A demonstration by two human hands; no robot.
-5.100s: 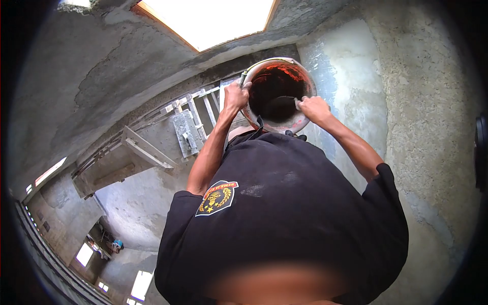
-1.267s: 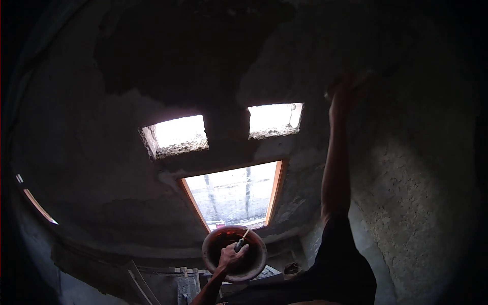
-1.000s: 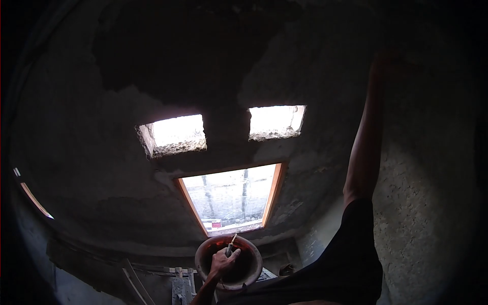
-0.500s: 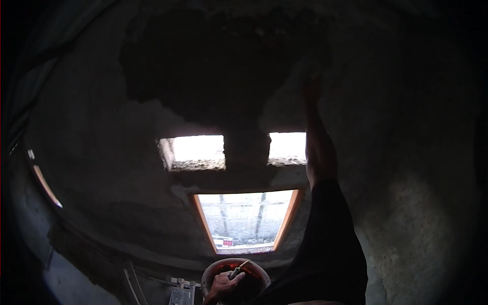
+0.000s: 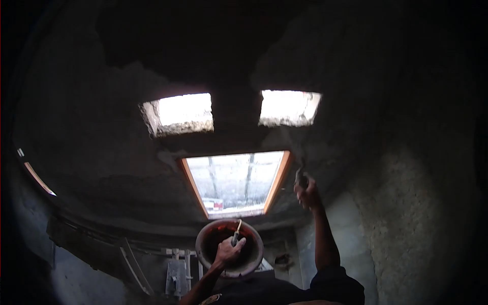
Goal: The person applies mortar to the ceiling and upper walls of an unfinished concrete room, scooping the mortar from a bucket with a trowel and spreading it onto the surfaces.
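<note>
Head view: the bucket (image 5: 201, 249) sits below the wood-framed window (image 5: 279, 184), its mouth partly covered by the left hand (image 5: 230, 251). Beside it are a flat board tool (image 5: 176, 278) and wooden slats (image 5: 188, 264). The left hand's fingers are clamped on the bucket's handle (image 5: 235, 238); the right hand's (image 5: 308, 195) curl around a dim, blurred tool (image 5: 301, 177) near the window frame.

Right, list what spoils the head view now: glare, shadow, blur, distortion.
Head view: the window and both wall openings glare white; the upper wall sinks into shadow; the right hand looks blurred; wide-angle bending curves the edges, corners black.
</note>
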